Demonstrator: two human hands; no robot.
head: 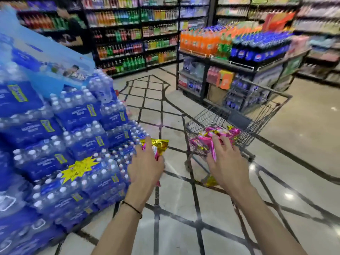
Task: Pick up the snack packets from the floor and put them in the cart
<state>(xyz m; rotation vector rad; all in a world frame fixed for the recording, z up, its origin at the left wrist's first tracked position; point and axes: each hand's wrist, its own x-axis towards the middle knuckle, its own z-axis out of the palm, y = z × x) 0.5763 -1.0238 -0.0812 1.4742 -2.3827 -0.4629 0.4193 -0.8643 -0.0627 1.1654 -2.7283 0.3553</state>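
Both hands are out, 2 packets in play. The left hand (pixel 145 168) has its fingers curled round a pink-and-gold packet (pixel 157 145). The packet's gold top sticks up above the fingertips and its pink tail pokes out below the palm. There's a thin dark bracelet (pixel 131 207) on that wrist. This hand is off to the left of the cart, right beside the stacked packs of water bottles (pixel 73 135), with the packet held over the floor and not over the basket.

The right hand (pixel 226 162) is at the cart's near corner, fingers spread across the top of a crumpled pink packet (pixel 203 143) and the thumb tucked beneath it, so it has hold of it. That packet sits right over the rim of the wire cart (pixel 257 115).

Just past the fingertips, a heap of pink and gold packets (pixel 219 131) lies inside the basket. Down below the right wrist, a bit of gold wrapper (pixel 210 181) shows on the tiled floor (pixel 184 208) by the cart's base. Behind the cart stands a rack of orange and blue soda bottles (pixel 239 46).
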